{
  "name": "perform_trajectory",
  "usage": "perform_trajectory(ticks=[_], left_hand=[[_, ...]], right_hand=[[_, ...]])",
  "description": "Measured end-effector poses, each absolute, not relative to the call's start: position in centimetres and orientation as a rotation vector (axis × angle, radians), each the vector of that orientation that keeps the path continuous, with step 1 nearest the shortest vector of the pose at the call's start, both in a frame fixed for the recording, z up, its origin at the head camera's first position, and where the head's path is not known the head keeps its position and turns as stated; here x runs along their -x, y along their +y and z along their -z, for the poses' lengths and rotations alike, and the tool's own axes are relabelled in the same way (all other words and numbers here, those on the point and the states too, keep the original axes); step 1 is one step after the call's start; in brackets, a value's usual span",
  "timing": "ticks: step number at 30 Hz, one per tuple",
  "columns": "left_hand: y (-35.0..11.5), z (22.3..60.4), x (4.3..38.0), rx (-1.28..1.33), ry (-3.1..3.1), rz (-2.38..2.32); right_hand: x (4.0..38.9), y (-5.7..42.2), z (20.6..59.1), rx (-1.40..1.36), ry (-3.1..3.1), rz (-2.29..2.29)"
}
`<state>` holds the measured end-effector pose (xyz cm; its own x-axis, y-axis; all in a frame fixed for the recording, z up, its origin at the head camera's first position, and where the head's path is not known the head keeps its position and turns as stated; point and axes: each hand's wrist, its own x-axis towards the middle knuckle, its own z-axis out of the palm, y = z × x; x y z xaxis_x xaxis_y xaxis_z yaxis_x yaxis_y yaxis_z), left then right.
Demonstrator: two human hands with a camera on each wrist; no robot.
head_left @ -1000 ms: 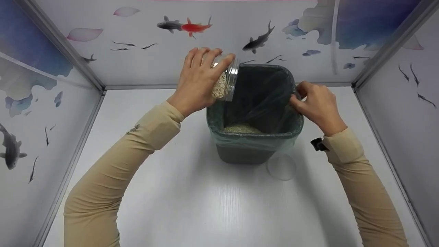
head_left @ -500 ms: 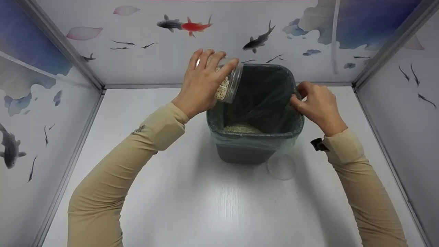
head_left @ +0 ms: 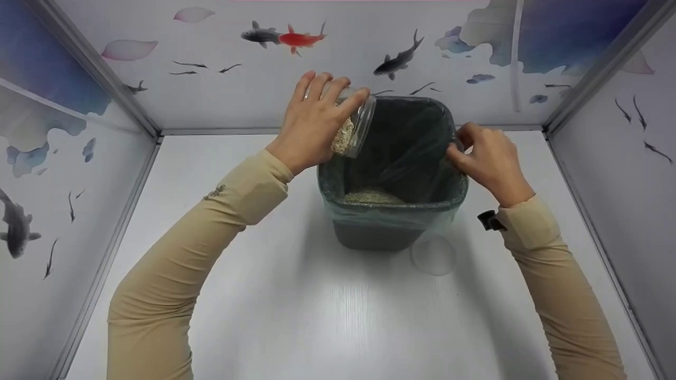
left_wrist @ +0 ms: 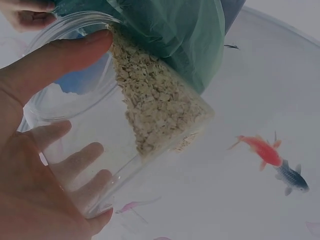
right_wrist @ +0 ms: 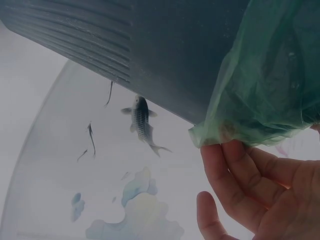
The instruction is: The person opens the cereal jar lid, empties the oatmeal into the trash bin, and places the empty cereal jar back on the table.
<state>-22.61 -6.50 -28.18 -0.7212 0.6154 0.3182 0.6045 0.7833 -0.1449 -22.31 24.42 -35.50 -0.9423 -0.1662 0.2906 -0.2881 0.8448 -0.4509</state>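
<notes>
My left hand [head_left: 315, 124] grips a clear plastic jar, tilted with its mouth over the left rim of a dark trash bin [head_left: 377, 235]. Inside the jar, oat flakes [left_wrist: 152, 100] lie slanted along the lower wall and up to the mouth. A thin green bag [right_wrist: 270, 75] lines the bin and folds down over its rim. More flakes [head_left: 373, 197] lie at the bottom of the lined bin. My right hand [head_left: 488, 161] pinches the bag and rim on the bin's right side; its fingers [right_wrist: 242, 175] show against the bag edge in the right wrist view.
A clear round lid [head_left: 433, 255] lies on the white table [head_left: 338, 316] just in front of the bin, to the right. White panels printed with fish [head_left: 398, 58] enclose the table at the back and both sides.
My left hand has shifted slightly right with the jar, bringing its mouth a little further over the bin. The right hand keeps its place at the rim.
</notes>
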Motion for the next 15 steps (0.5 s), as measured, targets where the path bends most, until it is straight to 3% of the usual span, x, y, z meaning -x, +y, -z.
perform_trajectory(ticks=[15], left_hand=[[-5.2, 26.2, 22.9, 0.961, -2.86, -0.147]], right_hand=[[22.2, 24.4, 35.7, -0.355, -2.763, -0.741]])
